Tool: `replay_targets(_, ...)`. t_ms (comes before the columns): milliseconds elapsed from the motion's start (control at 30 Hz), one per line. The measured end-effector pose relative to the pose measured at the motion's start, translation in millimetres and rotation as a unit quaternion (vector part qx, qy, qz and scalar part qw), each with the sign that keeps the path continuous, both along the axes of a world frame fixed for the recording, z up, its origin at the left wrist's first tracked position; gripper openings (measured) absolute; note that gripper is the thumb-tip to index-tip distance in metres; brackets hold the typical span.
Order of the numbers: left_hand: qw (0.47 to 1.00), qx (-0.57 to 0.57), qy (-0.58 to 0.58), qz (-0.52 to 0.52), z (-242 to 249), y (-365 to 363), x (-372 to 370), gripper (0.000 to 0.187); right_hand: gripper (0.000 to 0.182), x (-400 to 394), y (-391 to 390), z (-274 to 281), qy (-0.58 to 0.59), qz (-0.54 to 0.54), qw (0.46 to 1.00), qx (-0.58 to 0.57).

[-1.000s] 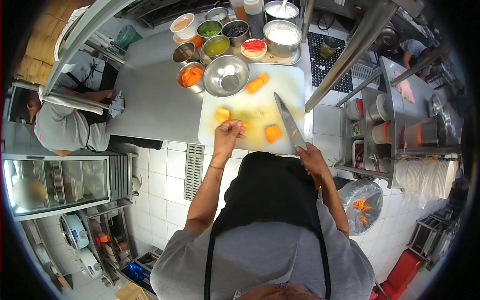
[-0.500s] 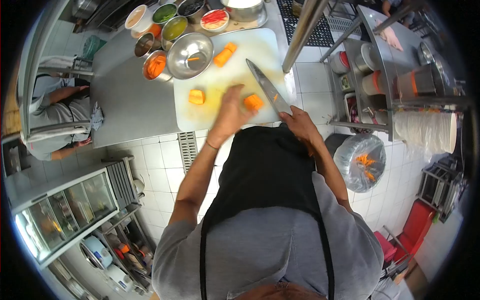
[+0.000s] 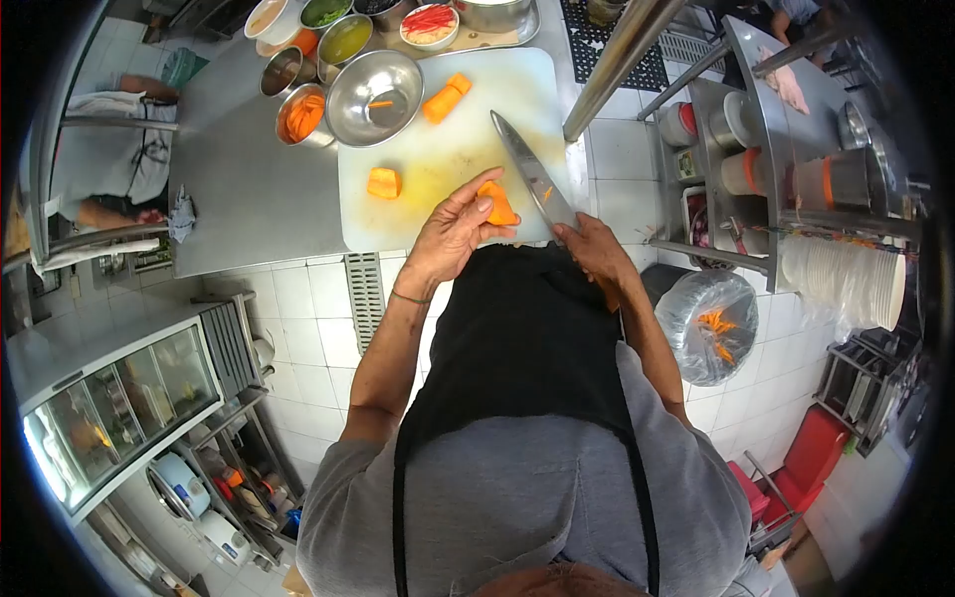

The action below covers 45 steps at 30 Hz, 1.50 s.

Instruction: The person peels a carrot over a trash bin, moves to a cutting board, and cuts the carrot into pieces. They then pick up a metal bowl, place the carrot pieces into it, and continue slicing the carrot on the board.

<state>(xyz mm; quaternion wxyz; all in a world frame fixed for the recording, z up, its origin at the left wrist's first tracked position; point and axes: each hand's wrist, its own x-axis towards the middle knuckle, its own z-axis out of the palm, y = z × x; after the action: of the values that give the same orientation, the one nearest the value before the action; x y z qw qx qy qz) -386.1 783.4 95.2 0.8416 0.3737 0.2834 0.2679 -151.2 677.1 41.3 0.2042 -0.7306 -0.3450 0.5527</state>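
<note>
At the near edge of the white cutting board [image 3: 453, 224], my left hand [image 3: 453, 229] is closed on an orange carrot chunk [image 3: 497, 204], thumb and fingertips around it. My right hand [image 3: 595, 247] grips the handle of a large chef's knife [image 3: 527, 164]. Its blade points away over the board's right side, with a small orange scrap stuck on it. Another carrot chunk [image 3: 384, 183] lies to the left on the board, and a longer carrot piece [image 3: 447, 99] rests farther back. A steel bowl [image 3: 374, 99] at the board's far left corner contains a thin orange strip.
Behind the bowl stand several containers, including a tub of orange slices [image 3: 302, 117] and a bowl with red strips [image 3: 430, 27]. A lined bin [image 3: 708, 323] with orange peelings is at my right. A steel post [image 3: 622, 70] rises beside the board. Another person [image 3: 119, 149] stands at left.
My left hand has closed on the carrot chunk, which is now raised and tilted in its fingers. The knife stays in my right hand at nearly the same place.
</note>
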Motion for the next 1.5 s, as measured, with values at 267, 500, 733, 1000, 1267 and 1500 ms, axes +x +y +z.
replay_targets(267,0.998,0.041,-0.039,-0.029,7,-13,-9,0.056,0.043,2,5,7,-0.013,0.013,1.0,-0.012)
replay_targets(500,0.935,0.315,0.141,-0.078,50,-14,-18,0.07,0.045,2,2,4,-0.007,0.012,1.0,0.007)
replay_targets(733,0.875,0.435,0.212,0.017,73,-19,-16,0.052,0.049,0,0,-1,-0.004,0.001,1.0,0.008)
replay_targets(1000,0.797,0.493,0.322,0.133,71,-22,-9,0.052,0.061,1,-4,-2,0.007,-0.003,1.0,0.009)
replay_targets(1267,0.813,0.512,0.235,0.15,55,-23,-14,0.043,0.069,1,-2,-4,0.001,0.013,1.0,0.003)
replay_targets(1500,0.873,0.438,0.179,0.117,58,-31,-19,0.04,0.065,0,-4,-9,-0.002,-0.005,1.0,0.004)
